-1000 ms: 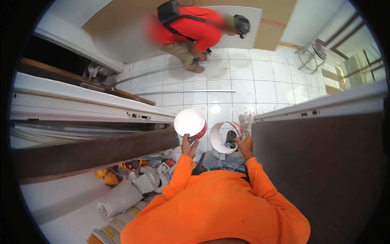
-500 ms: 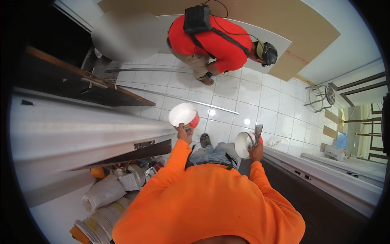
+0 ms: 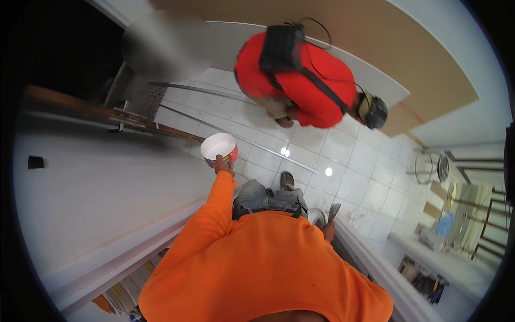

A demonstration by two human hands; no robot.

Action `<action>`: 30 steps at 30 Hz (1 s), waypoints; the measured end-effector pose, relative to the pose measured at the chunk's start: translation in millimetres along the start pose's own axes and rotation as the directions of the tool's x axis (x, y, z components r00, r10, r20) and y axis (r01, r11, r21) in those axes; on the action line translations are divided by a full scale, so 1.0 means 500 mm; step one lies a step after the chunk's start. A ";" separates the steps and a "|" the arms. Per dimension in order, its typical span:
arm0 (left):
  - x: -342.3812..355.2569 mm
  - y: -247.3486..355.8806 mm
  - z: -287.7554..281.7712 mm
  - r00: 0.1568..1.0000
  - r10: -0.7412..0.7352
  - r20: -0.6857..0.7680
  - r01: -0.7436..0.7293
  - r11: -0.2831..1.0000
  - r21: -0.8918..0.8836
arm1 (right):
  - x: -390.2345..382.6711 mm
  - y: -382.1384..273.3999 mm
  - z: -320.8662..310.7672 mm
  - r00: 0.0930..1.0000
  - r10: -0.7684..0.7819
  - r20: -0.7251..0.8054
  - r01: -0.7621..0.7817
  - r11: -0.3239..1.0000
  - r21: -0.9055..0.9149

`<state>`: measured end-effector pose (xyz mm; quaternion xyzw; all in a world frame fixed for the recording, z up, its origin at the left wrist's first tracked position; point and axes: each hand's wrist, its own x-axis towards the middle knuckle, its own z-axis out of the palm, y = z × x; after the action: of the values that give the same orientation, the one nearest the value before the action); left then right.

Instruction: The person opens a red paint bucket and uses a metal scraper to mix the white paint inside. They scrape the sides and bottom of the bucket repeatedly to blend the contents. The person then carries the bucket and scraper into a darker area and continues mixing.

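My left hand (image 3: 223, 166), at the end of an outstretched arm, is closed on the near rim of a round tub (image 3: 220, 144), white inside with a red patterned outside. The tub hangs over the tiles near the edge of a door. Low beside my right hip, my right hand (image 3: 329, 232) is closed around a putty knife (image 3: 333, 211), its blade pointing up. A second pale tub (image 3: 316, 217) shows just left of that hand, mostly hidden by my body; the same hand appears to carry it too.
A co-worker in a red shirt (image 3: 322, 80) bends over beside large boards (image 3: 418, 64). Two long metal strips (image 3: 252, 138) lie on the tiled floor (image 3: 348, 182). An open door (image 3: 107, 177) stands at left. A round stool (image 3: 441, 167) is at right, with a white ledge (image 3: 429, 263) nearer.
My body has moved forward past the door. The left tub has shifted left in view; the right hand's tub is now mostly hidden. The co-worker appears farther right and lower.
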<state>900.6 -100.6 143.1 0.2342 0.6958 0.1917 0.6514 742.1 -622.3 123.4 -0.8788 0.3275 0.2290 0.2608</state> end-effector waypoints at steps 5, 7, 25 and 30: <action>0.024 0.097 0.065 0.998 0.014 -0.067 -0.017 0.999 -0.032 | 0.123 -0.093 0.035 0.966 -0.255 0.038 0.257 0.955 -0.146; 0.072 0.128 0.079 0.993 0.060 -0.103 -0.057 0.998 0.029 | 0.171 -0.198 0.050 0.966 -0.235 0.106 0.250 0.954 -0.164; 0.463 0.601 0.340 0.989 0.058 -0.133 -0.029 0.976 0.216 | 0.182 -1.136 0.398 0.810 -0.471 0.349 0.560 0.797 -0.225; 0.523 0.776 0.444 0.976 0.164 -0.146 -0.139 0.976 0.165 | 0.183 -1.275 0.474 0.804 -0.449 0.390 0.568 0.773 -0.281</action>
<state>1140.3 358.2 134.0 0.3202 0.7383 0.2050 0.5572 1192.4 -105.6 87.5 -0.9226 -0.0208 0.3391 0.1827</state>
